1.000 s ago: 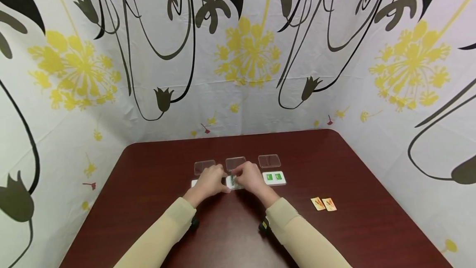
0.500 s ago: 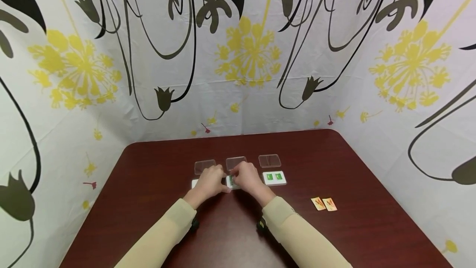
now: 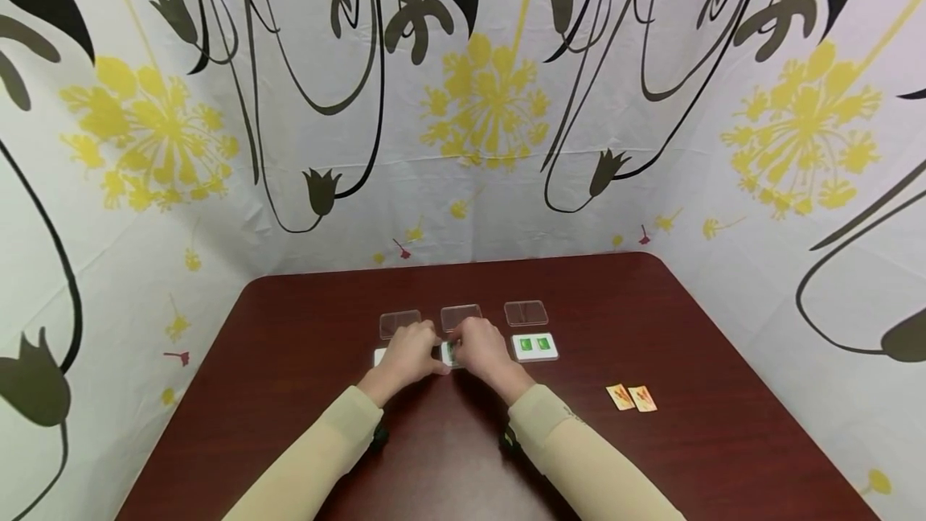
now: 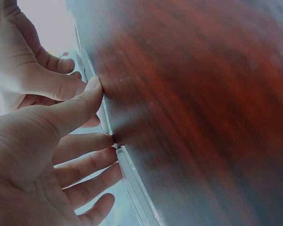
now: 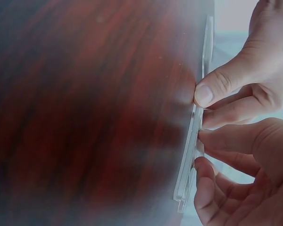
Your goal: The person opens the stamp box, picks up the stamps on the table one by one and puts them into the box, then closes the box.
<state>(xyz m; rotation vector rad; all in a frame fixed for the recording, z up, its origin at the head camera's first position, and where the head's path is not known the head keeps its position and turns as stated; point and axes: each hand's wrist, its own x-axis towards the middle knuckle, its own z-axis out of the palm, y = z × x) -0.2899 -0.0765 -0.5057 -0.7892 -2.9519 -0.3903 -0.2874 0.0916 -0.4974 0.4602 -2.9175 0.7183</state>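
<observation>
- Middle case [image 3: 445, 357] lies flat on the tabletop [image 3: 723, 424] between my hands, its right part hidden behind the right one.
- Two orange cards [image 3: 620, 397] sit closer to me, off to the right; I'd leave them alone while both hands are busy.
- My left hand [image 3: 408, 354] is half open, thumb and forefinger holding the case's left end; that hold should be light and steady so nothing skids.
- My right hand [image 3: 486, 348] is nearly closed over a green card [image 3: 452, 350] on the case; whether it pinches or presses, I can't tell. I'd square the card gently, touching only its edges.
- The right case [image 3: 535, 355], just beside my right hand, shows two green pictures [image 3: 526, 344] side by side: a fair guide for spacing, I'd say.
- Three clear lids [image 3: 526, 313], or so they look, lie beyond; I shouldn't nudge them.
</observation>
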